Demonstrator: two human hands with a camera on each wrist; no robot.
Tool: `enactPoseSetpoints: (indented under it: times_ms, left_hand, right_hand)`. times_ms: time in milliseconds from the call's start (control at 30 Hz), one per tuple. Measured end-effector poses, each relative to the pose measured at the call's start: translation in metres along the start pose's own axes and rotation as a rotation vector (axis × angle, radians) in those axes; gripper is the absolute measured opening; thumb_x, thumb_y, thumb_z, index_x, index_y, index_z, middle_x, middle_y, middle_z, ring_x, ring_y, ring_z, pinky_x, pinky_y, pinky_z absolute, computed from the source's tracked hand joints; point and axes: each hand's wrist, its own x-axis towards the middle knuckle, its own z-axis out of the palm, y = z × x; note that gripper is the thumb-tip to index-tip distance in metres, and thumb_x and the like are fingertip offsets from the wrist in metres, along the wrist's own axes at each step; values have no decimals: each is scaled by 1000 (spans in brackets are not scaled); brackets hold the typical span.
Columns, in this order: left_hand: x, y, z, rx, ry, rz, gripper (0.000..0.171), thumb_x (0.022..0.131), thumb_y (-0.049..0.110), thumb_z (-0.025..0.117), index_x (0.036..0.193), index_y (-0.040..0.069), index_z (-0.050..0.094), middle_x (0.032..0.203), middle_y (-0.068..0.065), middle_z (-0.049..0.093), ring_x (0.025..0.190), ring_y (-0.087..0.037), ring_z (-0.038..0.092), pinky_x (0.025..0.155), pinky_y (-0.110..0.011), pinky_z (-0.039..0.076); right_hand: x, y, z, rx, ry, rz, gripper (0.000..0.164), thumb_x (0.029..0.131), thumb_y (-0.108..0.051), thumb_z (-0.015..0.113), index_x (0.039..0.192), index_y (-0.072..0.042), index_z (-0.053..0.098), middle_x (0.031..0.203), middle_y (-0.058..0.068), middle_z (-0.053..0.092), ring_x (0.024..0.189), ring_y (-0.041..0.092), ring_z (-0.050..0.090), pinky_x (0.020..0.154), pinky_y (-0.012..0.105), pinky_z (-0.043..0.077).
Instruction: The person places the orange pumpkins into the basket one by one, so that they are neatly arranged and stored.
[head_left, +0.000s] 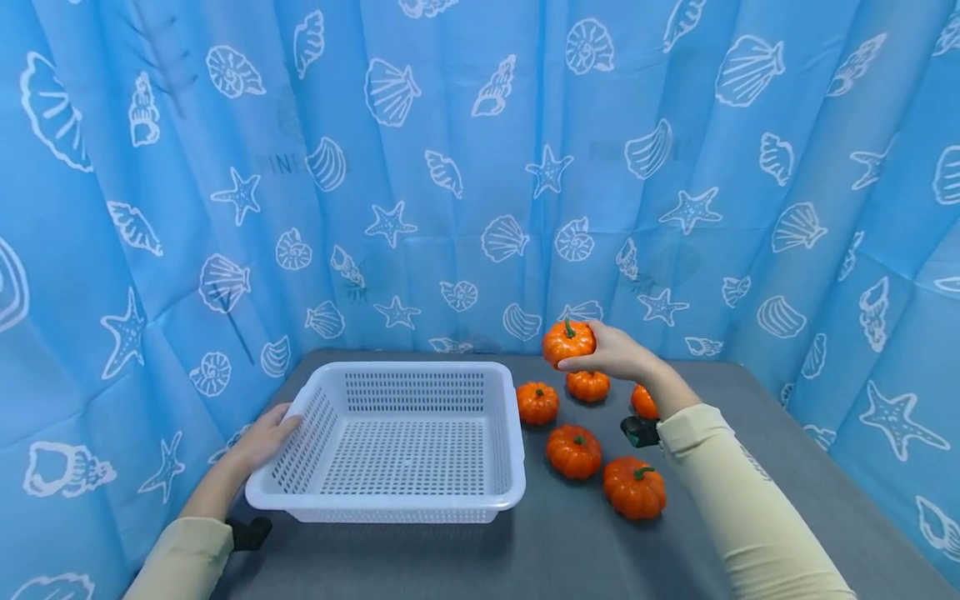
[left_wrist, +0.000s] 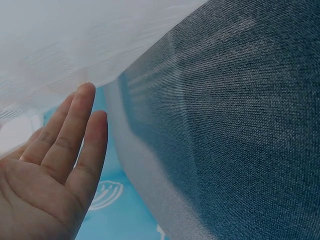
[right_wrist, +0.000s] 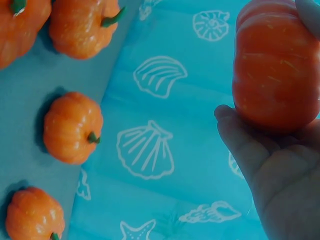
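An orange toy pumpkin (head_left: 567,343) with a green stem is held up by my right hand (head_left: 617,354), above the table's far side and right of the basket. In the right wrist view, that pumpkin (right_wrist: 276,70) sits between the thumb and fingers. My left hand (head_left: 264,437) holds the white plastic basket (head_left: 385,502) at its left rim, the thumb over the rim. The left wrist view shows its fingers (left_wrist: 70,127) fairly straight against the basket's outer side. Nothing lies inside the basket. Several more pumpkins (head_left: 573,452) lie on the table right of it.
A dark grey cloth-covered table (head_left: 555,550) carries everything. Blue curtain (head_left: 480,167) printed with white shells and starfish hangs behind and along both sides. One pumpkin (head_left: 643,402) is partly hidden behind my right wrist.
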Motion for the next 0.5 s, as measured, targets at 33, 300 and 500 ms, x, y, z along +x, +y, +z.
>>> enactPoseSetpoints:
  times_ms: [33,300,500]
  left_hand:
    - [0,-1,0,1,0,2,59,103,38,34,148,6,13,116,-27,58,83,-30,71,65,-43,59]
    - [1,-3,0,18,12,-9,58,103,37,34,148,5,13,117,-26,58,82,-30,71,65,-42,59]
    - [1,0,3,12,16,-12,58,103,37,33,148,6,13,119,-28,57,83,-30,71,65,-43,59]
  right_hand:
    - [2,-2,2,0,-3,-1,90,81,-46,71,143,2,26,130,22,51,109,32,54,97,49,45]
    - [14,-20,18,16,-20,-39,82,79,-42,73,139,-2,33,125,16,54,105,28,55,95,45,47]
    - [19,-29,25,8,-37,-43,84,78,-43,74,140,-3,33,123,15,55,105,27,56,93,44,47]
